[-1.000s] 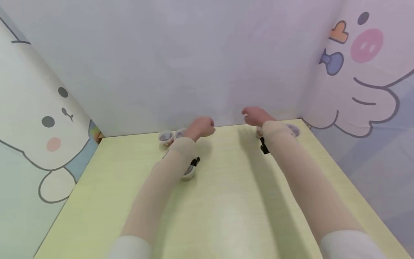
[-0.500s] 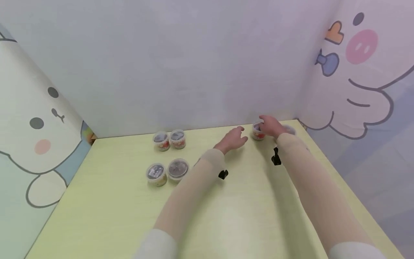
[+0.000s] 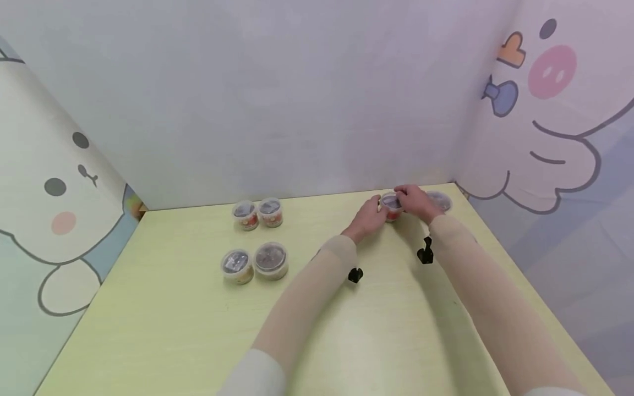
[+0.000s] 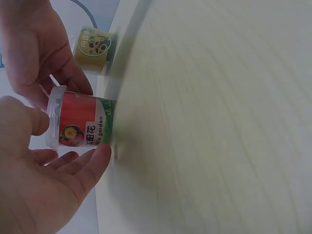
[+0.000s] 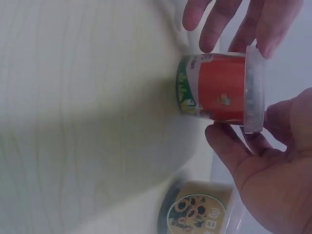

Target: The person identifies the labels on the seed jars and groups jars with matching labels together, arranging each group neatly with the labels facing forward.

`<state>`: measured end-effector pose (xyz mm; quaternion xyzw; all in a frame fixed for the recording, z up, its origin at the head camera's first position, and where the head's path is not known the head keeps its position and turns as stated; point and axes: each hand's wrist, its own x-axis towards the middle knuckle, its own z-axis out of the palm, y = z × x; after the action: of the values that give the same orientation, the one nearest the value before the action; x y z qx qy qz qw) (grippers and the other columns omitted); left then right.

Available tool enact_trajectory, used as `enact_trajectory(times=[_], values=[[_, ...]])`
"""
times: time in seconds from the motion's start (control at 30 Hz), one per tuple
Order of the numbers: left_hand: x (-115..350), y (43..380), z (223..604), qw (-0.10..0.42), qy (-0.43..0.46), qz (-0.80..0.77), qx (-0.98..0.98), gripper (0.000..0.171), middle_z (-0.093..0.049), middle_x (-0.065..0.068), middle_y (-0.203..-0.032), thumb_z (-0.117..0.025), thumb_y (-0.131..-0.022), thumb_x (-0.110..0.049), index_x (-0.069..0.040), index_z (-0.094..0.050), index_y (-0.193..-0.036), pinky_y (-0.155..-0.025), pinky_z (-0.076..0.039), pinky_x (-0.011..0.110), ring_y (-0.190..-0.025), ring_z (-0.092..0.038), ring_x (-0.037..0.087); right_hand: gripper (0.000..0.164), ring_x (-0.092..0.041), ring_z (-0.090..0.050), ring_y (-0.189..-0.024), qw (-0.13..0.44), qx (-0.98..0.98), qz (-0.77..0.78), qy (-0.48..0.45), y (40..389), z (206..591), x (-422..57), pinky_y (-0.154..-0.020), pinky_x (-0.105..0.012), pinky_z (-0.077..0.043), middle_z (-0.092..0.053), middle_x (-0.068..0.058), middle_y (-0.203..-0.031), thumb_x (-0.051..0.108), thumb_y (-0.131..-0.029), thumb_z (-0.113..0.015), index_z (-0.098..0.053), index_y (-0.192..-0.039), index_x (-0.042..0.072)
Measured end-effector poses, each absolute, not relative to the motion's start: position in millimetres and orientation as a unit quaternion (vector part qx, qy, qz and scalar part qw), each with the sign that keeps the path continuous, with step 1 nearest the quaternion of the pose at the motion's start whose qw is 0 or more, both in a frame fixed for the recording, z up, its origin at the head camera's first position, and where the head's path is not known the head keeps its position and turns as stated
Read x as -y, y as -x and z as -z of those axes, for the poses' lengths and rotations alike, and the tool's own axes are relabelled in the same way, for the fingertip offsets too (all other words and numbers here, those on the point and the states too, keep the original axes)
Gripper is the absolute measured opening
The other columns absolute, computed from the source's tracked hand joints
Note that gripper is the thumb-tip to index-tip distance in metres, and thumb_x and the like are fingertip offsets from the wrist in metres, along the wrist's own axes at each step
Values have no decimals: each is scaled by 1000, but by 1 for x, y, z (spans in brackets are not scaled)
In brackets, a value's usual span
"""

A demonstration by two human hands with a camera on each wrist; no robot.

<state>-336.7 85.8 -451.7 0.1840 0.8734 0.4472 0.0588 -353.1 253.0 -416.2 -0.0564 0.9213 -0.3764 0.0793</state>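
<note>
At the table's back right, a small lidded plastic cup (image 3: 392, 204) with a red label stands between my two hands. Its label (image 4: 80, 119) carries a flower picture and the word "garden". My left hand (image 3: 369, 219) holds the cup from the left, fingers along its side and thumb by the lid (image 4: 56, 118). From the other side my right hand (image 3: 417, 202) holds it too, fingertips against the wall just below the lid (image 5: 253, 90). Close to the right hand stands a yellow-labelled lidded cup (image 5: 200, 209) with a sunflower picture, its lid (image 3: 439, 201) partly behind that hand in the head view.
On the left half of the pale table (image 3: 163, 308) are two cups at the back, a red-labelled one (image 3: 246, 215) and its neighbour (image 3: 271, 212). Nearer stand a smaller cup (image 3: 237, 267) and a wider one (image 3: 271, 260). A white wall sheet (image 3: 297, 110) rises behind the table.
My left hand has swung right, away from the left-hand cups, to the red-labelled cup. The right hand has come down onto that cup, which now sits slightly further left and nearer.
</note>
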Motion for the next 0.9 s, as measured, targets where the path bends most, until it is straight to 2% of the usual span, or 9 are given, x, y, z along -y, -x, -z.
enact_trajectory(times=[0.1, 0.23, 0.43, 0.7, 0.9], values=[[-88, 336, 453, 60, -170, -459, -870, 51, -52, 16, -146, -40, -109, -26, 2, -39, -151, -110, -40, 34, -133, -50, 22, 43, -34, -55, -111, 75, -912, 400, 54, 352, 424, -253, -88, -39, -52, -51, -32, -140, 13, -110, -36, -45, -143, -13], [-89, 335, 454, 61, -157, -451, -876, 54, -52, 15, -147, -40, -110, -32, 0, -37, -153, -110, -40, 33, -133, -50, 22, 44, -33, -55, -114, 73, -890, 448, 46, 350, 432, -255, -91, -39, -54, -49, -30, -143, 14, -110, -37, -44, -146, -11], [-86, 333, 455, 66, -130, -465, -873, 53, -57, 13, -143, -46, -107, -34, -5, -43, -151, -104, -46, 33, -129, -56, 22, 45, -31, -54, -119, 73, -859, 507, 18, 346, 439, -252, -94, -39, -54, -47, -29, -146, 17, -111, -40, -44, -148, -8], [-84, 330, 452, 70, -121, -476, -868, 52, -59, 12, -140, -50, -107, -34, -6, -45, -150, -101, -48, 33, -123, -59, 21, 44, -31, -52, -122, 66, -840, 539, -7, 339, 438, -248, -89, -32, -55, -47, -28, -147, 14, -110, -41, -44, -149, -5], [-82, 327, 453, 73, -120, -485, -863, 53, -61, 13, -136, -52, -107, -34, -6, -45, -152, -99, -49, 34, -120, -60, 22, 43, -30, -54, -119, 54, -847, 529, -8, 336, 438, -247, -84, -28, -56, -49, -28, -146, 12, -109, -41, -45, -149, -5]])
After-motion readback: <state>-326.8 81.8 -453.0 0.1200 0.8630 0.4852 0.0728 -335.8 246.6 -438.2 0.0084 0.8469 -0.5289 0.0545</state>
